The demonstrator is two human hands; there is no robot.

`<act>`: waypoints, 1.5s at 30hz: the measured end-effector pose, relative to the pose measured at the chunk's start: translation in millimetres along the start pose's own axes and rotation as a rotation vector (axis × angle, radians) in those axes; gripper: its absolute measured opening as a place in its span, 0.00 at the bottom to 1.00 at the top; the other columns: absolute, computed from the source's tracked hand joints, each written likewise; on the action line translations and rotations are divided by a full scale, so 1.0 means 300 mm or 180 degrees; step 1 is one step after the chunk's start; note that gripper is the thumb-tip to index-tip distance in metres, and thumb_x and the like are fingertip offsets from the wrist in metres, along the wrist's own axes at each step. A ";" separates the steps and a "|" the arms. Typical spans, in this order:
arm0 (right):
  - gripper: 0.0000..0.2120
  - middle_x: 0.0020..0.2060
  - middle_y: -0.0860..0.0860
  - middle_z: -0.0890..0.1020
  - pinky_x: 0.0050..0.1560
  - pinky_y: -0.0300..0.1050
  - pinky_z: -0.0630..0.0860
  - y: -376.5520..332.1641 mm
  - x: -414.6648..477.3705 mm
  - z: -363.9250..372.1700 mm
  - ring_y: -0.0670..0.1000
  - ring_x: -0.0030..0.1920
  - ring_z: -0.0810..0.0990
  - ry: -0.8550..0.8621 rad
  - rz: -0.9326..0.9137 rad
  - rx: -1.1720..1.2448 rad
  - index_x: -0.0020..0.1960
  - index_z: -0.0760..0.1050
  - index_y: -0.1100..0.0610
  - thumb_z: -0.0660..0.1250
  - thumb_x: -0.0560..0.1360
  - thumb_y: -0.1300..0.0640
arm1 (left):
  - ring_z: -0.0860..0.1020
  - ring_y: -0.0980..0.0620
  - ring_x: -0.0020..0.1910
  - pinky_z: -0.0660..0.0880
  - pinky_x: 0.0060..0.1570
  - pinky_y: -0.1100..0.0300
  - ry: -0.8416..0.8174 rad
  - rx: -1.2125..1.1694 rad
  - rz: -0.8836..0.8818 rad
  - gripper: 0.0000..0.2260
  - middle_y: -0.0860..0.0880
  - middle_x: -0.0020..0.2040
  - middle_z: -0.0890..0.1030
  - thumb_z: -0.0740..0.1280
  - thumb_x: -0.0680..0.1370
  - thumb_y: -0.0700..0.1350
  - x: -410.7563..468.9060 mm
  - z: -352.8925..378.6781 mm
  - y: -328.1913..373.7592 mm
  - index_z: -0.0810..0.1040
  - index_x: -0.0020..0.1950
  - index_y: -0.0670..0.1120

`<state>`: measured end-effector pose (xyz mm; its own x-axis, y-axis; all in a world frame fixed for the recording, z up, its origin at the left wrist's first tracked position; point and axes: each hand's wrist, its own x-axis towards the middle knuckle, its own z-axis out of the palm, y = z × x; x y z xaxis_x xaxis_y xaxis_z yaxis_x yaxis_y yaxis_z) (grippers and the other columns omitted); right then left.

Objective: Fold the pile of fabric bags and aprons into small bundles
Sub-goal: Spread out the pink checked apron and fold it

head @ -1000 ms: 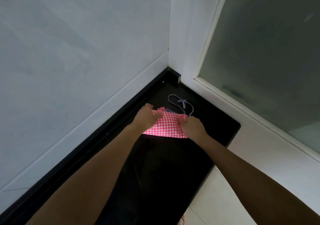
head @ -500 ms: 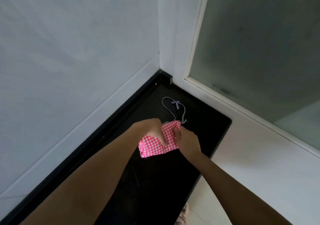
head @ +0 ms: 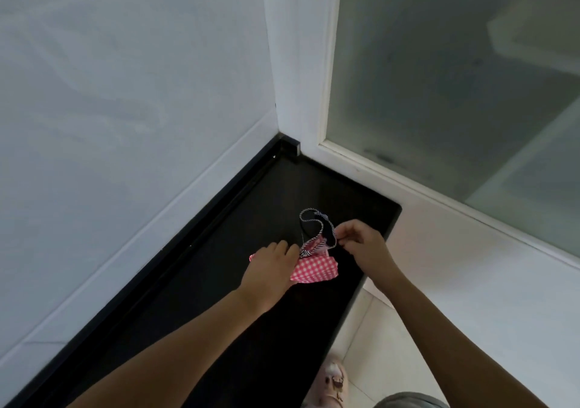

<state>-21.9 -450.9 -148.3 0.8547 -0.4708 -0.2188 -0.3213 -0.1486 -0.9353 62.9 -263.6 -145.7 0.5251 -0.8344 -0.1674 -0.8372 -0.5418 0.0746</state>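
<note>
I have the left hand laid on the pink checked bundle, fingers roughly straight, pinning the folds so they can't spring open. Beside it the right hand pinches the striped strap, I judge to wind or tuck it. Both rest on a glossy black tabletop in a corner, with pale wall beyond the left hand and frosted glass beyond the right.

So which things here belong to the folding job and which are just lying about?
In the job: pink checked fabric, its striped strap, left hand pressing the fabric, right hand pinching the strap.
Just there: black ledge, pink slipper, frosted glass panel.
</note>
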 end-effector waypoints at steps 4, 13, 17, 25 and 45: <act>0.19 0.55 0.47 0.79 0.55 0.34 0.73 0.002 -0.005 0.017 0.46 0.57 0.76 -0.1029 -0.0150 -0.0951 0.60 0.74 0.54 0.62 0.73 0.70 | 0.75 0.50 0.50 0.72 0.51 0.57 0.0011 -0.0107 -0.0015 0.21 0.47 0.54 0.75 0.72 0.71 0.47 -0.042 0.003 0.029 0.71 0.61 0.45; 0.18 0.58 0.50 0.78 0.54 0.39 0.76 0.006 0.030 0.019 0.50 0.57 0.78 -0.1578 -0.0087 -0.1807 0.63 0.71 0.54 0.69 0.75 0.56 | 0.63 0.48 0.70 0.51 0.71 0.52 -0.0013 -0.0080 -0.0207 0.23 0.46 0.70 0.66 0.62 0.79 0.49 -0.092 0.033 0.030 0.62 0.73 0.49; 0.11 0.45 0.52 0.80 0.39 0.38 0.70 -0.019 0.068 -0.006 0.47 0.41 0.75 -0.1758 -0.0423 -0.3094 0.56 0.77 0.60 0.63 0.79 0.54 | 0.65 0.48 0.68 0.54 0.71 0.50 -0.0173 -0.0104 -0.0278 0.25 0.46 0.68 0.67 0.61 0.80 0.51 -0.090 0.039 0.014 0.58 0.76 0.50; 0.14 0.35 0.48 0.79 0.71 0.35 0.45 -0.232 0.076 -0.113 0.42 0.37 0.77 -0.1603 -0.1044 -0.2675 0.35 0.76 0.51 0.62 0.79 0.52 | 0.73 0.49 0.59 0.69 0.60 0.57 -0.0257 -0.0331 -0.0149 0.27 0.45 0.63 0.73 0.64 0.79 0.49 -0.070 0.036 0.008 0.58 0.76 0.47; 0.14 0.43 0.49 0.82 0.47 0.37 0.72 -0.238 -0.112 -0.118 0.47 0.44 0.78 -0.1017 -0.3375 -0.2819 0.48 0.80 0.57 0.59 0.78 0.50 | 0.80 0.50 0.55 0.76 0.54 0.60 -0.1534 -0.4684 0.0020 0.41 0.51 0.55 0.83 0.74 0.58 0.70 -0.037 -0.347 -0.112 0.73 0.62 0.46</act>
<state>-42.1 -455.2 -64.2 0.8641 0.4027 0.3017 0.4774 -0.8457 -0.2384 101.2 -246.6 -44.1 0.1829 -0.8832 -0.4319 0.1974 -0.3974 0.8962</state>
